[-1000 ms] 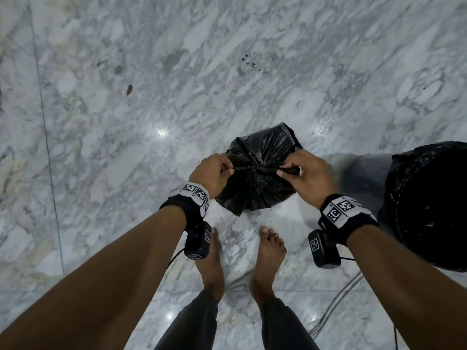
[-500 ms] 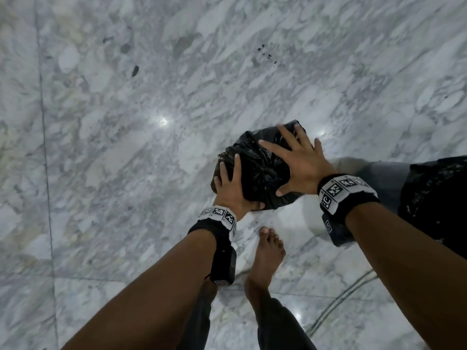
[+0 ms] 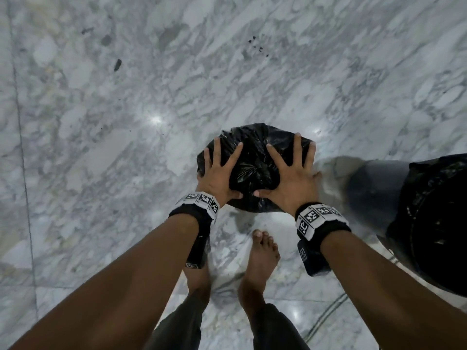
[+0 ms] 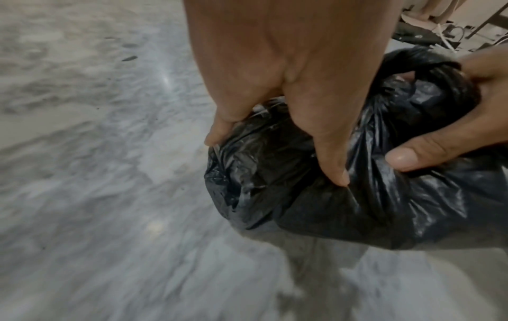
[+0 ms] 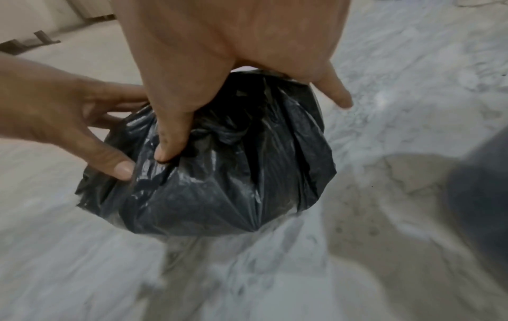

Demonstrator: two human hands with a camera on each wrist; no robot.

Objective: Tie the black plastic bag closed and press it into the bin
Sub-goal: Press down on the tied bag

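Note:
The black plastic bag (image 3: 252, 165) is tied, and its knot (image 5: 225, 132) shows on top. It hangs above the marble floor, clamped between my two hands. My left hand (image 3: 221, 173) lies on its left side with fingers splayed and straight. My right hand (image 3: 290, 173) mirrors it on the right side. In the left wrist view my left hand (image 4: 274, 91) presses fingertips into the bag (image 4: 316, 195). In the right wrist view my right hand (image 5: 214, 69) pushes one finger in beside the knot. The bin (image 3: 374, 190), grey with a black liner (image 3: 434, 223), stands just right of the bag.
My bare feet (image 3: 262, 253) stand on the marble floor (image 3: 101, 173) right below the bag. A cable (image 3: 326, 314) runs across the floor at lower right. Small dark specks (image 3: 117, 64) dot the tiles farther off. Furniture legs (image 4: 483, 23) show in the distance.
A second ago both hands pulled the knot's ends apart. They have let go, spread flat over the bag's sides, and the bag has come up and slightly toward the bin.

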